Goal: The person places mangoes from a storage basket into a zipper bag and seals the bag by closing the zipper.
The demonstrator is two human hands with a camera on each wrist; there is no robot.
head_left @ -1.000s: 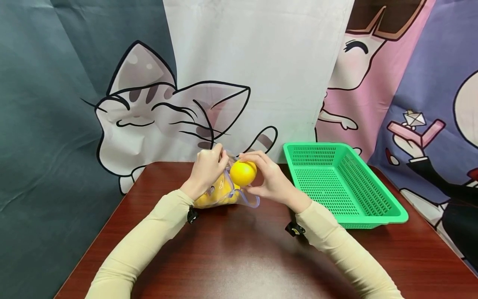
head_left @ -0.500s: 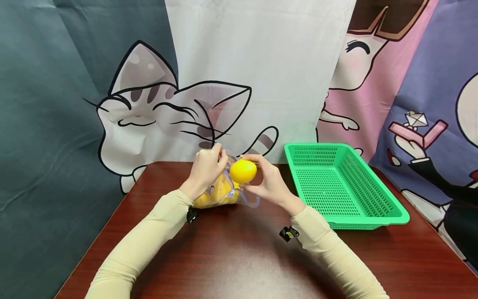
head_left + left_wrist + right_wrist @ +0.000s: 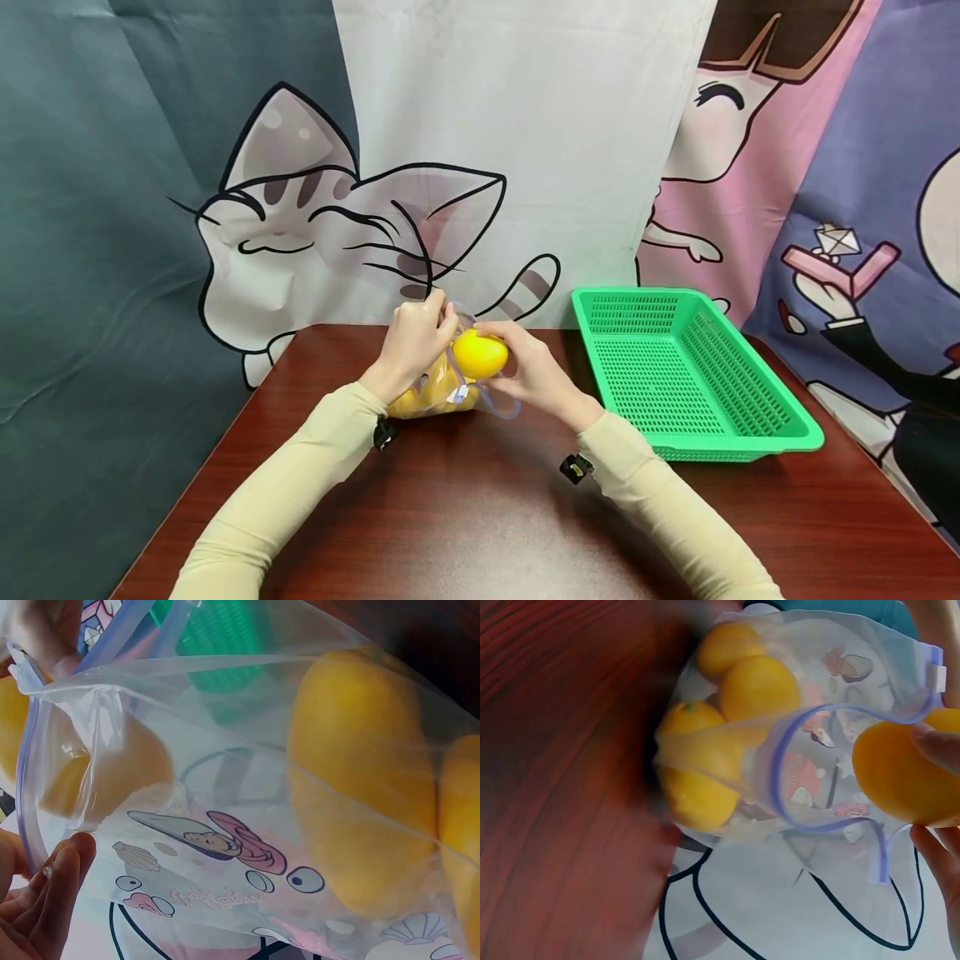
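A clear zip bag with a lilac seal strip and printed cartoons lies on its side, several yellow lemons inside it. My left hand pinches the upper rim of the bag's mouth, which gapes toward the right. My right hand grips one more lemon between thumb and fingers, right at that mouth. Seen from the left wrist, part of this lemon shows beyond the seal strip and part through the plastic. How far it sits inside the rim, I cannot tell.
A green perforated plastic basket stands on the table to the right of the bag. The dark red-brown wooden table extends toward me. Behind it hangs a cloth backdrop with cartoon figures.
My right hand has carried its lemon slightly left and down, closer into the bag's mouth, tilting the lemon on the way. My left hand has kept its hold on the rim.
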